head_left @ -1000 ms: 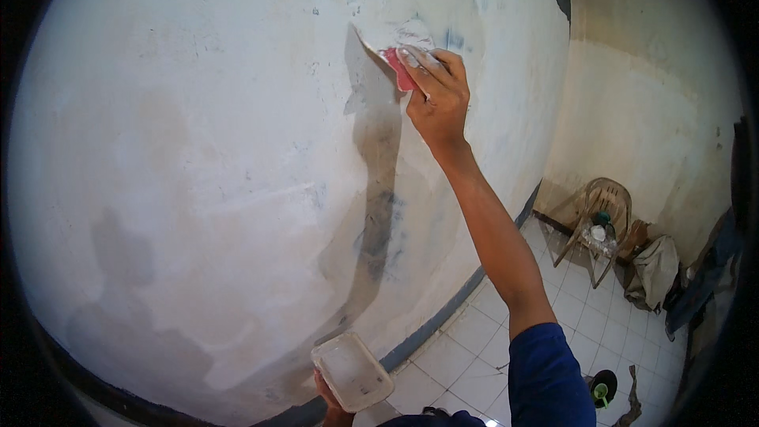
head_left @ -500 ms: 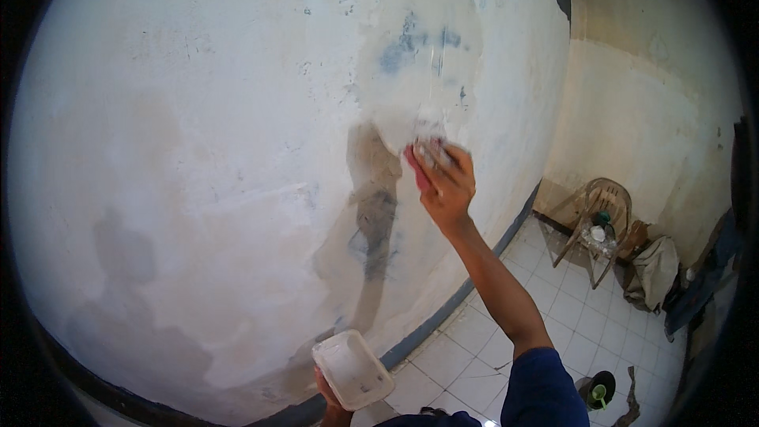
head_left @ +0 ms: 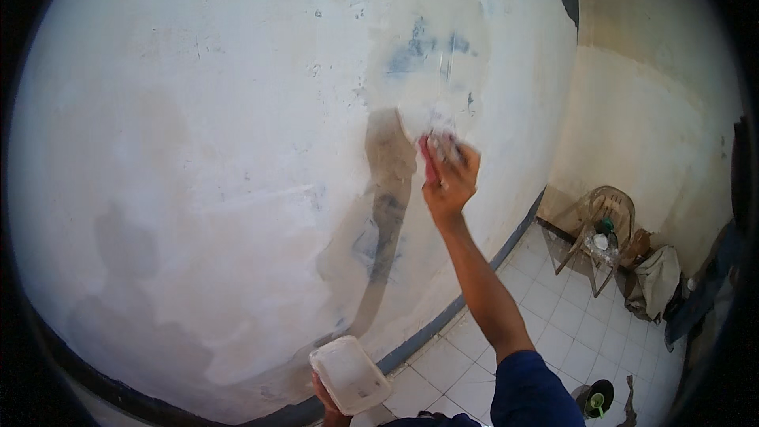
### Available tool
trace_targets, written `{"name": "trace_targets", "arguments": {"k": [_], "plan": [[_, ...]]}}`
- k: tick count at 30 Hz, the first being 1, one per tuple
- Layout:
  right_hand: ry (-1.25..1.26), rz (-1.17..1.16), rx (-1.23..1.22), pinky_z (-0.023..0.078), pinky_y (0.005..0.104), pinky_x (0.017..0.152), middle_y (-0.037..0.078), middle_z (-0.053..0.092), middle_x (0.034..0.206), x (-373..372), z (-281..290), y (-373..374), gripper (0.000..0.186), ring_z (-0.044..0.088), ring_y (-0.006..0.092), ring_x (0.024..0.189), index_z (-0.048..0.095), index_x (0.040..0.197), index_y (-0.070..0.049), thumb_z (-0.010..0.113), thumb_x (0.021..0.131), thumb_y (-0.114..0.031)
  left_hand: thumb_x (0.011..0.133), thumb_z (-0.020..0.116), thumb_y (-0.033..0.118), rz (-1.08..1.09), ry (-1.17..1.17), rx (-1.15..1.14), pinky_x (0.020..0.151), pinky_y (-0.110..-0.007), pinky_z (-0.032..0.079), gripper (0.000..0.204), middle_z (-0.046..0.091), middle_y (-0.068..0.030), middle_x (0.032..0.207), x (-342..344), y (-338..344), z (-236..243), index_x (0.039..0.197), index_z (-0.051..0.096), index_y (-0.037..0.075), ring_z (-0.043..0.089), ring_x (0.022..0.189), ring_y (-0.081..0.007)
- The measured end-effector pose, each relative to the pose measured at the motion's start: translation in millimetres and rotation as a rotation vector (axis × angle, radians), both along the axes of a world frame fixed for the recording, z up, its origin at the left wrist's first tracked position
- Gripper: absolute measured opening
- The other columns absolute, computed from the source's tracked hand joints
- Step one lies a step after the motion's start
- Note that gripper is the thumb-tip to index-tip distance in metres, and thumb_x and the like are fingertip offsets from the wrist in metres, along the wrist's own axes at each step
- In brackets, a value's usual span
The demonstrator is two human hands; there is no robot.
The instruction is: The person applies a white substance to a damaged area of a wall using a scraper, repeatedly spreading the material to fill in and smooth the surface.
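My right hand (head_left: 452,170) is raised against the pale wall (head_left: 261,142), its fingers closed round a flat red putty spreader (head_left: 428,156). White paste smears the fingers, and most of the spreader is hidden behind them. Just above is a damp-looking patch of filler with blue-grey marks (head_left: 415,51). Low down, my left hand (head_left: 330,405) grips the left side of a whitish rectangular plastic tub (head_left: 365,409). Pale paste coats the inside of the tub.
At right, a plastic chair (head_left: 613,204) holding a few items stands in the corner beside a draped beige cloth (head_left: 658,281). A dark bucket (head_left: 603,390) with a green-handled item is on the white tiled floor (head_left: 466,348). A dark skirting (head_left: 431,340) edges the wall.
My right hand with the spreader has shifted slightly on the wall and its wrist stands more upright. The view has moved a little. My left hand still holds the tub.
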State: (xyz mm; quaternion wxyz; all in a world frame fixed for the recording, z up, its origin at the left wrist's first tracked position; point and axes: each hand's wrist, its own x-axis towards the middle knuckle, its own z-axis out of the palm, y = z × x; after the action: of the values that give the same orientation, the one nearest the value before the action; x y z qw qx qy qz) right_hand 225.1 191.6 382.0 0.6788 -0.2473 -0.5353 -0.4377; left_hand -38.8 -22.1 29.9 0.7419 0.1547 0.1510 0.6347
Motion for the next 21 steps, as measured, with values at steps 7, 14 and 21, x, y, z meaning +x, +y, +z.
{"name": "trace_targets", "arguments": {"k": [7, 14, 21], "plan": [[-0.195, -0.063, 0.119, 0.052, 0.0359, 0.083, 0.007, 0.072, 0.107, 9, 171, 2, 0.054, 0.059, 0.0301, 0.097, 0.074, 0.111, -0.011, 0.064, 0.063, 0.012, 0.090, 0.041, 0.067, 0.034, -0.011, 0.007, 0.101, -0.058, 0.045, 0.076, 0.050, -0.0107, 0.143, -5, 0, -7, 0.146, 0.043, 0.016, 0.052, 0.125, -0.0376], [-0.262, -0.060, -0.077, 0.054, 0.0356, 0.081, 0.004, 0.072, 0.107, 7, 98, -5, 0.052, 0.061, 0.0300, 0.099, 0.074, 0.110, -0.013, 0.068, 0.064, 0.010, 0.089, 0.040, 0.068, 0.019, -0.009, -0.007, 0.100, -0.059, 0.045, 0.078, 0.050, -0.0115, 0.143, 2, -6, 0, 0.147, 0.042, 0.016, 0.053, 0.124, -0.0381], [-0.288, 0.008, -0.192, 0.056, 0.0371, 0.082, 0.005, 0.072, 0.110, 16, -35, -23, 0.042, 0.063, 0.0295, 0.100, 0.073, 0.111, -0.010, 0.071, 0.071, 0.005, 0.090, 0.041, 0.066, 0.058, 0.045, 0.068, 0.101, -0.059, 0.045, 0.078, 0.048, -0.0132, 0.145, 11, 2, 10, 0.148, 0.039, 0.014, 0.051, 0.127, -0.0388]]}}
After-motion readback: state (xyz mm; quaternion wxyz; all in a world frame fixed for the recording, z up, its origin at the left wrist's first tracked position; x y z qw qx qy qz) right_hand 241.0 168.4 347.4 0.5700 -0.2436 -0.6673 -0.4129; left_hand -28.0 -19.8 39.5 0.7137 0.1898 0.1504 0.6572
